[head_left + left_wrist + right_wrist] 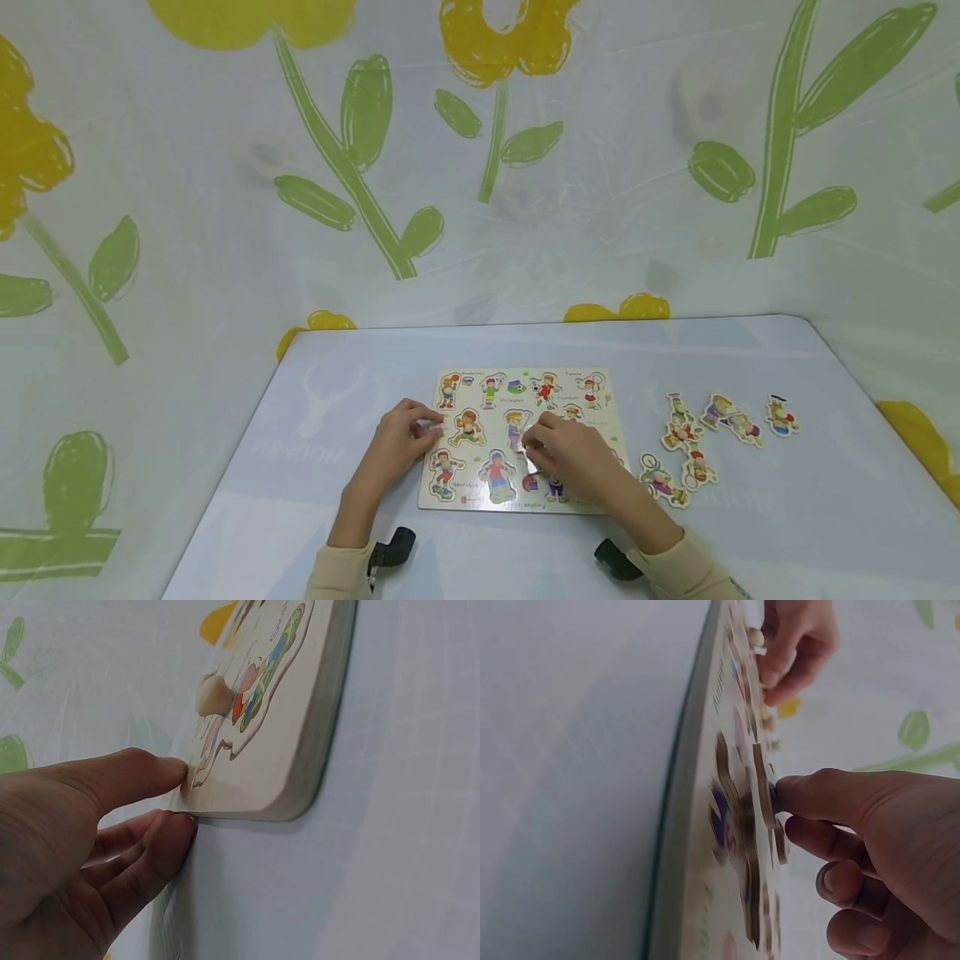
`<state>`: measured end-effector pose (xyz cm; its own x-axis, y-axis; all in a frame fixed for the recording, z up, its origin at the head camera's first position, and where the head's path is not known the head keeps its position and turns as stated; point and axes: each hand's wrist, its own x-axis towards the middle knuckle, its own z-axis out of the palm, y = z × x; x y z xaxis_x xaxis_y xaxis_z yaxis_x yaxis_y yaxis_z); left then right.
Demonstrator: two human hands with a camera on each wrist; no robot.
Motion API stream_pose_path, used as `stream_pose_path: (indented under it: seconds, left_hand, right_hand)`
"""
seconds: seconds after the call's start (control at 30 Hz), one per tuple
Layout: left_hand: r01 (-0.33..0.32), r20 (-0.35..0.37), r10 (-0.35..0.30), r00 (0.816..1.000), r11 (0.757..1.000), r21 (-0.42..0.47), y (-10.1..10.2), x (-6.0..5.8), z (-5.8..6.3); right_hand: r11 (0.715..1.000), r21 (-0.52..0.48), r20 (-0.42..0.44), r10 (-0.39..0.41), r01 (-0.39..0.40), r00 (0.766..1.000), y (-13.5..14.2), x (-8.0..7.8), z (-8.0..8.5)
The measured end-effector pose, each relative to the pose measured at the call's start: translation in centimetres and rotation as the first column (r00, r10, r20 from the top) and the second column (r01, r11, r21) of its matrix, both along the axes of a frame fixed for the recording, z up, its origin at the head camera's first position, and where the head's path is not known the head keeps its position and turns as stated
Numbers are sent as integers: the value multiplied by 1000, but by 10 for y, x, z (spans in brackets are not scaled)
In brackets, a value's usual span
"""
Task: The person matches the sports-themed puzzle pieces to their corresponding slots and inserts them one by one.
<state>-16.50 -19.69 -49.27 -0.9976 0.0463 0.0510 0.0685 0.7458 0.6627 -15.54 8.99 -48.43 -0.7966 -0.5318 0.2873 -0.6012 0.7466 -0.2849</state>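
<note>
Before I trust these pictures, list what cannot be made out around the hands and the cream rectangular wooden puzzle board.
Head view: the right hand hides part of the puzzle board.
Right wrist view: the thin, brown-edged wooden piece which that hand pinches stands edge-on, so its face is hidden.
Left wrist view: the frame's top edge cuts off part of the board.

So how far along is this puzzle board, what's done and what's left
Seemingly partway. Done: the lower-left skateboarder piece looks seated in the puzzle board, its knob standing up. In hand: the right hand pinches a piece over the board, while the left hand holds the left edge. Left: several loose pieces lie right of the board.
</note>
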Motion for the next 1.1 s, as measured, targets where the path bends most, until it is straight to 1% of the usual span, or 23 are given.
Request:
stream_pose_path:
  seconds: [0.2, 0.27, 0.5, 0.67, 0.8, 0.97, 1.1]
  left_hand:
    - [-4, 3, 4, 1000, 1000, 3, 0, 0, 0]
    - [-2, 3, 2, 1000, 1000, 2, -1, 0, 0]
    - [11, -14, -11, 1000, 1000, -12, -1, -1, -2]
    - [16, -15, -16, 1000, 1000, -12, -1, -2, -2]
    - [22, -24, -22, 999, 1000, -7, 0, -1, -1]
    - [24, -22, -24, 999, 1000, -5, 0, -1, -2]
    - [19, -22, -20, 1000, 1000, -19, -1, -1, -2]
  right_hand:
    - [995, -38, -22, 91, -92, 996, -12, 5, -6]
    - [993, -45, -30, 110, -111, 993, -15, 6, -7]
    - [993, -51, -56, 106, -109, 993, -23, 9, -7]
    - [988, -74, -88, 129, -136, 988, -29, 13, -7]
    - [988, -56, -101, 138, -144, 985, -33, 15, -9]
    - [990, -34, -70, 134, -137, 989, -36, 16, -9]
    - [991, -38, -46, 125, -127, 991, -37, 18, -9]
